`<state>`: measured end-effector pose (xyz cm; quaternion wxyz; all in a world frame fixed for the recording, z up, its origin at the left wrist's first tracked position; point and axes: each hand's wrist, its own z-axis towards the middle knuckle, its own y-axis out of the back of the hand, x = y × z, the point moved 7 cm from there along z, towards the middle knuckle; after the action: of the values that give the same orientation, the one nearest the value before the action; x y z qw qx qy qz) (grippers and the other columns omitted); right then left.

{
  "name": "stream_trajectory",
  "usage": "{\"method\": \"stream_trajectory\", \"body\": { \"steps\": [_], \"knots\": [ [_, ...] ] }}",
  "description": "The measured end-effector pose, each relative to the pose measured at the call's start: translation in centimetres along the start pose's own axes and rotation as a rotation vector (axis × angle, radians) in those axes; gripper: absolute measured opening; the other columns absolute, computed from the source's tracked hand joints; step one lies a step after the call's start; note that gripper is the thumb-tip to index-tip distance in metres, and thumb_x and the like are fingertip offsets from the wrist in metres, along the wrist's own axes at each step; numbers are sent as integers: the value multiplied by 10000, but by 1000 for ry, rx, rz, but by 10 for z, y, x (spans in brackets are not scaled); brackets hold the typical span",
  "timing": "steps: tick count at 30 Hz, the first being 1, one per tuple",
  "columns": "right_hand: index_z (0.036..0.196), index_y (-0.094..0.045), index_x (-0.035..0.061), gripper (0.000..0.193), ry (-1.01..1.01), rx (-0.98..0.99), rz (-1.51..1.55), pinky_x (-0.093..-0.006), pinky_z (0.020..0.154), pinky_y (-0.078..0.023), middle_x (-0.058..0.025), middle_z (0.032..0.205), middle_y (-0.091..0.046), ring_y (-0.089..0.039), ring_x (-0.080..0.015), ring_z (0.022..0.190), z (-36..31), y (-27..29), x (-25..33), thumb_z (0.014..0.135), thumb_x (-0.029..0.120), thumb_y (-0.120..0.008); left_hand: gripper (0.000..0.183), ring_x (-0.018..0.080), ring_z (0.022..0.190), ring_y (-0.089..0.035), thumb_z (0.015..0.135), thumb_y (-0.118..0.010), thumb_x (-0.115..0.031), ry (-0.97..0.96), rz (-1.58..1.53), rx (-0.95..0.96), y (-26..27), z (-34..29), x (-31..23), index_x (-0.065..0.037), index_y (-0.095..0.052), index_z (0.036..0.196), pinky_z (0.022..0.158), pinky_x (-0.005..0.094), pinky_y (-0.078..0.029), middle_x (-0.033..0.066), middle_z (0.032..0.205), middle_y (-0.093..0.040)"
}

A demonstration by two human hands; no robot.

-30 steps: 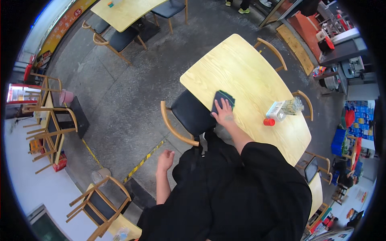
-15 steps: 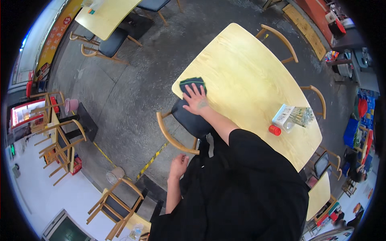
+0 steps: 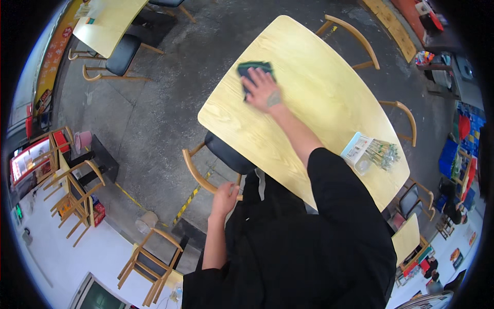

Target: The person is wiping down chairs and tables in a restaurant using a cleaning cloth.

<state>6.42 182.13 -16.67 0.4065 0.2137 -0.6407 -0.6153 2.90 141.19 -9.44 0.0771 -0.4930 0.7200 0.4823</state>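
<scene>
My right hand (image 3: 262,88) lies with its fingers spread over a folded dark cloth (image 3: 248,68) with green edging, pressing it on the pale wooden table (image 3: 319,98). It is slightly blurred. My left hand (image 3: 224,200) hangs low by my body, fingers curled, beside the end of a chair's curved wooden back (image 3: 198,177). No object shows in it; whether it touches the chair I cannot tell. Towards the table's right end lie a white-and-blue box (image 3: 356,148) and a clear bag of thin sticks (image 3: 383,154), with a clear round item (image 3: 362,166) beside them.
A black chair seat (image 3: 226,154) is partly under the table's left edge. Wooden chairs (image 3: 360,41) stand along the far side. Another table (image 3: 110,26) is at the far left. Upturned chairs (image 3: 152,262) rest on tables at left. Pinkish buckets (image 3: 82,139) stand on the grey floor.
My right hand has slid the cloth from near the table's left corner farther across the top. My left hand is now closer to the chair back. A red lid-like item has gone from sight.
</scene>
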Motion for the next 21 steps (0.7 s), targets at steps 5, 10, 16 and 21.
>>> {"method": "stream_trajectory", "body": {
  "steps": [5, 10, 16, 21],
  "knots": [
    [1580, -513, 216, 656, -240, -223, -147, -611, 1220, -386, -190, 1692, -393, -388, -428, 1542, -15, 44, -181, 954, 351, -653, 297, 446, 1093, -698, 1010, -705, -242, -53, -136, -15, 1, 30, -42, 6, -716, 1173, 943, 490, -557, 258, 1135, -731],
    [1570, -521, 208, 609, -660, -198, -137, -594, 1250, -333, -173, 1716, -369, -371, -444, 1553, -56, 67, -287, 976, 301, -623, 291, 423, 1087, -715, 1016, -692, -219, 19, -135, 12, -13, 2, -8, 21, -710, 1180, 944, 471, -564, 240, 1124, -742],
    [1436, -621, 92, 484, -434, -180, -234, -600, 1214, -361, -192, 1601, -505, -453, -443, 1482, -34, 58, -208, 972, 218, -567, 305, 380, 1059, -751, 1028, -702, -240, 89, -78, 159, -39, -33, 25, 7, -704, 1208, 902, 433, -587, 235, 1130, -757],
    [1589, -516, 243, 612, -20, -26, -5, -514, 1313, -273, -37, 1690, -450, -363, -322, 1583, -28, 37, -98, 988, 285, -625, 303, 404, 1020, -747, 1029, -699, -247, 70, -24, 184, -39, -20, -3, 5, -708, 1197, 898, 451, -587, 242, 1072, -758]
  ]
}}
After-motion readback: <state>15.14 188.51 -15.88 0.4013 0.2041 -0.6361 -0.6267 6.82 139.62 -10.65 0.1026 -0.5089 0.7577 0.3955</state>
